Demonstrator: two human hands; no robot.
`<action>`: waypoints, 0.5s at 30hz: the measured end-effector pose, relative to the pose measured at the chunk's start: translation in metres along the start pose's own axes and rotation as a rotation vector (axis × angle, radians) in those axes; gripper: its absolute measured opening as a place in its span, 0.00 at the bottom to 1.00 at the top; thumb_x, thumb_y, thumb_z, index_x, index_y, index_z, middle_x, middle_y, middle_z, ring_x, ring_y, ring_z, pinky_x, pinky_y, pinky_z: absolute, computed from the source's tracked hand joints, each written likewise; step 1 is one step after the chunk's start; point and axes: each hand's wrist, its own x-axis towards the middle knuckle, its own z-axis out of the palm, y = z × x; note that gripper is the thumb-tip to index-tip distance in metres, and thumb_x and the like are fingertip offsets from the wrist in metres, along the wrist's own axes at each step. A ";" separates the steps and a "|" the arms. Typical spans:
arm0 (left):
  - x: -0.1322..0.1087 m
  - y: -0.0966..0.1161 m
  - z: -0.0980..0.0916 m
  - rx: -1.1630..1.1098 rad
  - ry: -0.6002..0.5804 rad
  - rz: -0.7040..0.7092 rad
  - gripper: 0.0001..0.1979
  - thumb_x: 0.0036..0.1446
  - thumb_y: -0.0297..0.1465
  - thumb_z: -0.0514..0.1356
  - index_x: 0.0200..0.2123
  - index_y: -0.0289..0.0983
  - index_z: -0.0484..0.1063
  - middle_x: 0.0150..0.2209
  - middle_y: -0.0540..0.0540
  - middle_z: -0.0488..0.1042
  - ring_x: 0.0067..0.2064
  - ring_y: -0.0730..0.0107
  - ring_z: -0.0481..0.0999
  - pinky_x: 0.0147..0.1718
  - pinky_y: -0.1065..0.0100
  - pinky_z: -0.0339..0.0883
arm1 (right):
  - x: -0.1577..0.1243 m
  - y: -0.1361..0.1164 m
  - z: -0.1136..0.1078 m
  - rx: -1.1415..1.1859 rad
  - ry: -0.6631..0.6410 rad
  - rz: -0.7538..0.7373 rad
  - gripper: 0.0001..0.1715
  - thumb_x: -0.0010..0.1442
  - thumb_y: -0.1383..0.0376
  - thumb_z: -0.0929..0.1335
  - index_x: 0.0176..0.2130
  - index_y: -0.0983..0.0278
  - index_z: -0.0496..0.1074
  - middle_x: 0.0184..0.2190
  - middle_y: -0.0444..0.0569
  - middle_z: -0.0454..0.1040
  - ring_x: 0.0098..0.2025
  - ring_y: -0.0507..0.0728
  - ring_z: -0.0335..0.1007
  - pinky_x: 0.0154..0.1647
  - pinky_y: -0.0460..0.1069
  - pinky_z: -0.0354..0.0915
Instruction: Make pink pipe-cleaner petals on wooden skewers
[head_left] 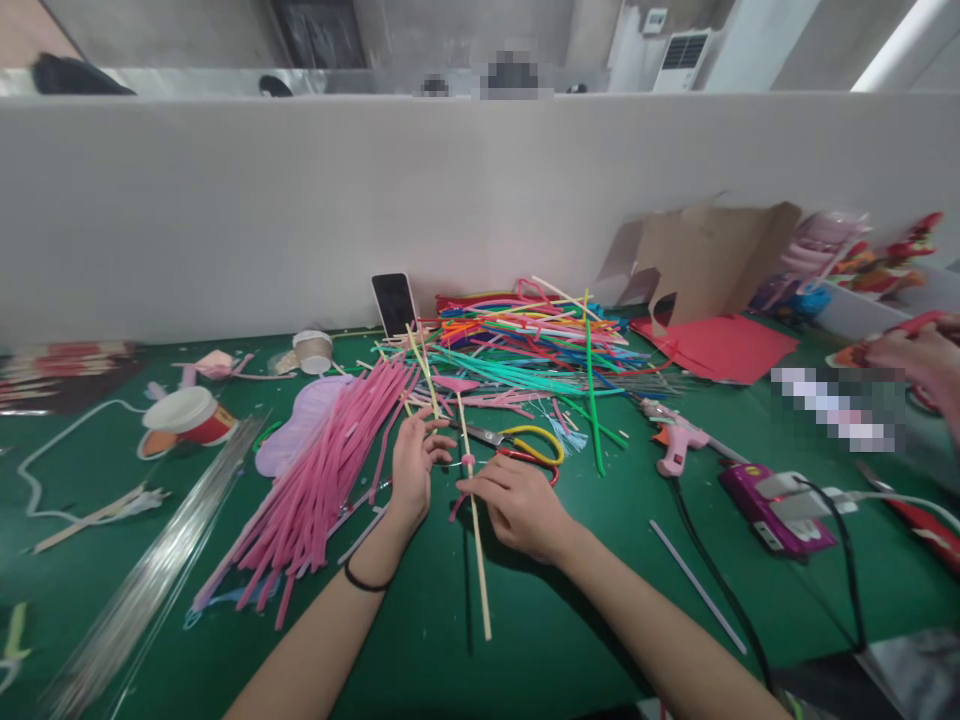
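Observation:
A pale wooden stick (480, 570) slants above the table, with a small pink pipe cleaner coil (468, 460) wound around it. My right hand (525, 508) pinches the stick just below the coil, and a loose pink end shows under the fingertips. Left of the stick, my left hand (412, 465) has its fingers half curled and apart. A thin pale wire runs between the coil and the left fingers; whether they touch it I cannot tell. Scissors (536, 440) with yellow and red handles lie just behind my right hand.
Pink pipe cleaners (322, 470) are heaped at left, coloured ones (525, 335) at the back. A phone (394, 304) leans on the partition. A pink glue gun (681, 440) and purple power strip (776, 510) lie right. Another person's hand (919, 350) is far right.

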 end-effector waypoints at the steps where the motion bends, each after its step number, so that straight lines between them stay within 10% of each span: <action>1: 0.000 0.001 0.000 -0.004 -0.003 0.005 0.18 0.57 0.39 0.58 0.48 0.38 0.65 0.39 0.45 0.73 0.28 0.74 0.75 0.22 0.75 0.65 | -0.001 0.000 0.001 0.016 -0.015 -0.003 0.22 0.56 0.76 0.61 0.47 0.63 0.73 0.35 0.50 0.77 0.37 0.57 0.68 0.39 0.51 0.66; 6: -0.004 0.010 -0.007 -0.037 -0.088 -0.070 0.17 0.53 0.34 0.61 0.46 0.36 0.69 0.38 0.45 0.74 0.30 0.72 0.76 0.23 0.74 0.67 | -0.003 0.002 0.002 0.117 0.006 0.019 0.22 0.56 0.77 0.61 0.42 0.59 0.75 0.30 0.46 0.76 0.33 0.55 0.68 0.34 0.49 0.65; 15: -0.016 0.025 -0.016 -0.140 -0.307 -0.270 0.15 0.53 0.30 0.63 0.46 0.37 0.73 0.34 0.46 0.74 0.30 0.70 0.74 0.25 0.72 0.67 | -0.002 0.046 -0.008 0.162 0.607 0.620 0.18 0.63 0.63 0.64 0.53 0.61 0.68 0.49 0.55 0.72 0.52 0.62 0.65 0.53 0.61 0.62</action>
